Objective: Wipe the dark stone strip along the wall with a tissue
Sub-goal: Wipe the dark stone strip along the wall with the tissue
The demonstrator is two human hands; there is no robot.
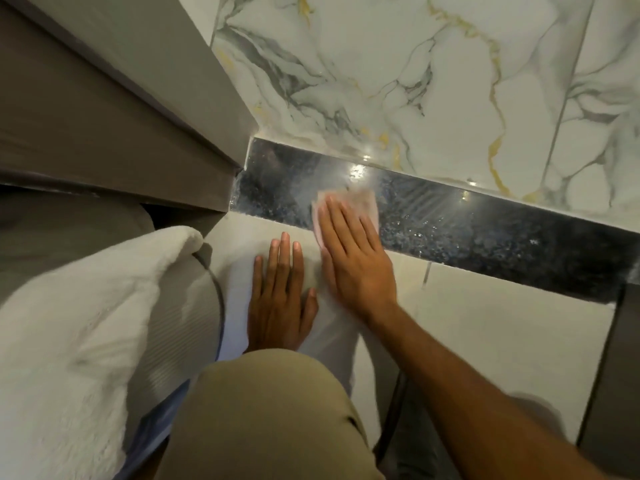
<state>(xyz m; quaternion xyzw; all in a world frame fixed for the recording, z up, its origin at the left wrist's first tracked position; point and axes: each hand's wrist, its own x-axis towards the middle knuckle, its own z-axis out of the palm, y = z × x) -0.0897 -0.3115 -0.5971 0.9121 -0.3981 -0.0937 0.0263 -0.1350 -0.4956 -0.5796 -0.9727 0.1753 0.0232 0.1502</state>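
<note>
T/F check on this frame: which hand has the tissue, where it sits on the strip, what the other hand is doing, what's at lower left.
1. The right hand presses the tissue flat on the dark stone strip. True.
2. The left hand holds a second tissue. False: it lies flat and bare on the pale floor tile.
3. The tissue sits at the strip's far right end. False: it is near the left end, close to the grey frame.
4. A white fluffy textile lies at lower left. True.

stone strip (pixel 450 220): glossy, speckled | wall (pixel 415 81): polished marble | tissue (pixel 360 202): thin paper
</note>
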